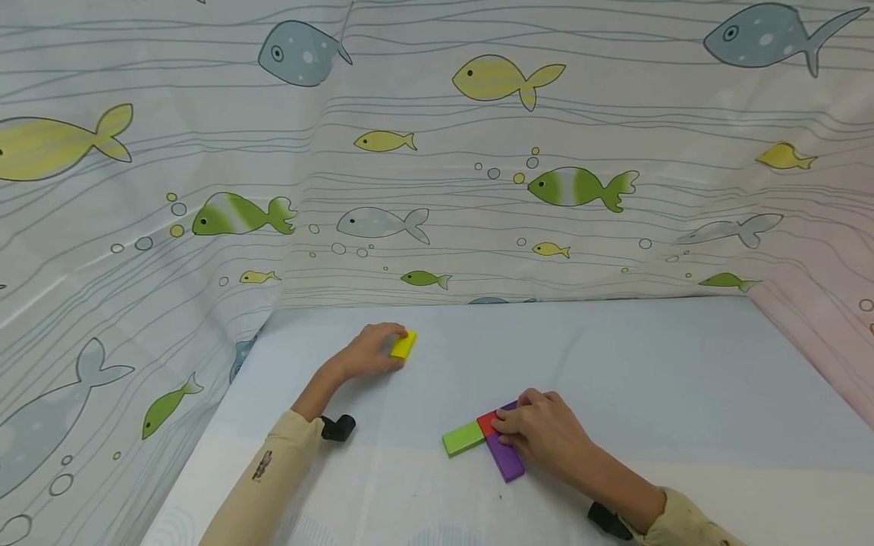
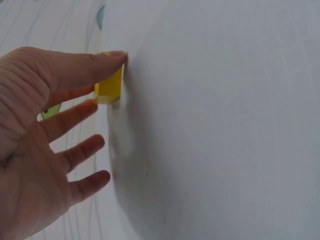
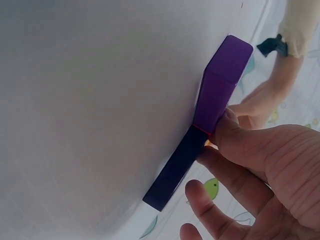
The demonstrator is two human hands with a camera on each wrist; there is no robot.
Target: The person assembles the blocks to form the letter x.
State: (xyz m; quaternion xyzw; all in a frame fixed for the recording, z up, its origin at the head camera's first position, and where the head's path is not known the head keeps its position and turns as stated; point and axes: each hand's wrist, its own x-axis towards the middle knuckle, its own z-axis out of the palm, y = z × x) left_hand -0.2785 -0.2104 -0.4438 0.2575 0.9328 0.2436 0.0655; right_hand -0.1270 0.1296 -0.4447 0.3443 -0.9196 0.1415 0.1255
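Observation:
My left hand pinches a small yellow block between thumb and fingertips at the far left of the table. In the left wrist view the thumb lies over the yellow block, and the lower fingers are spread. Nearer the middle, my right hand has its thumb and index finger at a red block, pinching it where the pieces meet. A light green block extends to its left. A purple block runs toward me; a dark purple-blue block runs the other way, partly covered by fingers in the head view.
A pale cloth covers the table. Fish-printed curtains rise behind it and along both sides. Black wrist devices show beside both sleeves.

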